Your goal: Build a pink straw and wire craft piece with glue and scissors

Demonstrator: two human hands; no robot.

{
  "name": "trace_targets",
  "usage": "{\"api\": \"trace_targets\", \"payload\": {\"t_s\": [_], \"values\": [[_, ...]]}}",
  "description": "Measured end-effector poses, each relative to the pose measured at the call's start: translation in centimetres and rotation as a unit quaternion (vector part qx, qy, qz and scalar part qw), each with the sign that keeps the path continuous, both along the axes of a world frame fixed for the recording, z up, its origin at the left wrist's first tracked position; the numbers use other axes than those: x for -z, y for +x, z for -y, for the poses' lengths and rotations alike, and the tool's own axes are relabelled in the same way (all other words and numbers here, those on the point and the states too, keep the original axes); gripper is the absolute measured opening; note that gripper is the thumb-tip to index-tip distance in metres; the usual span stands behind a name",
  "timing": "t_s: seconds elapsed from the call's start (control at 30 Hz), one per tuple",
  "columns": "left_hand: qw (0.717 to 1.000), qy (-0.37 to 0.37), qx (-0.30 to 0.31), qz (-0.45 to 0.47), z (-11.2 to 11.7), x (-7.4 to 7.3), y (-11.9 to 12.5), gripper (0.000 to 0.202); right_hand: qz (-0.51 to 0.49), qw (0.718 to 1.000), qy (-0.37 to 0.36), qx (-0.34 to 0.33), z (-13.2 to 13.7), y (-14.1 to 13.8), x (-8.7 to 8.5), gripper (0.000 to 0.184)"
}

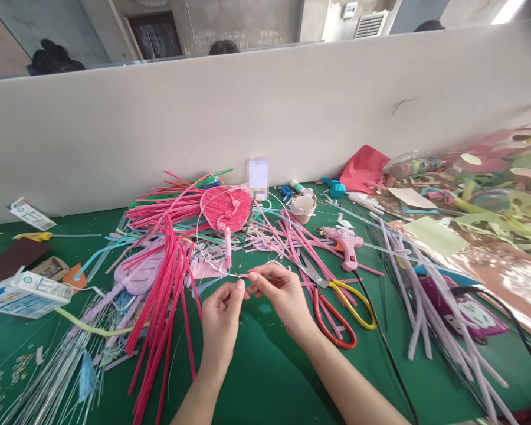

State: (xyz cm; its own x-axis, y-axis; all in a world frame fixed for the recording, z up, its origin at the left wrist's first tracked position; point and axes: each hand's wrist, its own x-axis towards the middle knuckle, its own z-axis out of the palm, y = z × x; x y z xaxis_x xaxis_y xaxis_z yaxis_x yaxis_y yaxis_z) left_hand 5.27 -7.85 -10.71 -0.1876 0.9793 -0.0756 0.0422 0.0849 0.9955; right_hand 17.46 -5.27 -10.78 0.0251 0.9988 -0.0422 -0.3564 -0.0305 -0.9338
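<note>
A thin white wire hoop [199, 239] rises in front of me, its lower ends meeting at my fingertips. My left hand [223, 310] is closed, thumb against forefinger, at the bottom of the wire. Beside it my right hand [278, 292] pinches the same spot from the right, where a short pinkish wrap shows on the wire. The tips of the fingers partly hide the join. Behind the hoop lies a red-pink round fan [210, 212] made of pipe cleaners, with small pink flowers and a pink handle [228, 251].
Red pipe cleaners [159, 295] and a lilac fan [139, 271] lie left. Scissors [321, 283] with red and yellow handles and a pink glue gun [347, 245] with a black cord lie right. Lilac pipe cleaners [418, 295] are farther right. A white partition [256, 112] stands behind.
</note>
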Motion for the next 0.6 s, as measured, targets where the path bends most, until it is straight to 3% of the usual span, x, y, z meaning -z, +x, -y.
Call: {"api": "trace_targets", "payload": {"t_s": [0.6], "values": [[1.000,-0.004,-0.004,-0.007,0.00,0.29,-0.26,0.049,0.018,1.000,-0.005,-0.004,0.13,0.02,-0.23,0.029]]}}
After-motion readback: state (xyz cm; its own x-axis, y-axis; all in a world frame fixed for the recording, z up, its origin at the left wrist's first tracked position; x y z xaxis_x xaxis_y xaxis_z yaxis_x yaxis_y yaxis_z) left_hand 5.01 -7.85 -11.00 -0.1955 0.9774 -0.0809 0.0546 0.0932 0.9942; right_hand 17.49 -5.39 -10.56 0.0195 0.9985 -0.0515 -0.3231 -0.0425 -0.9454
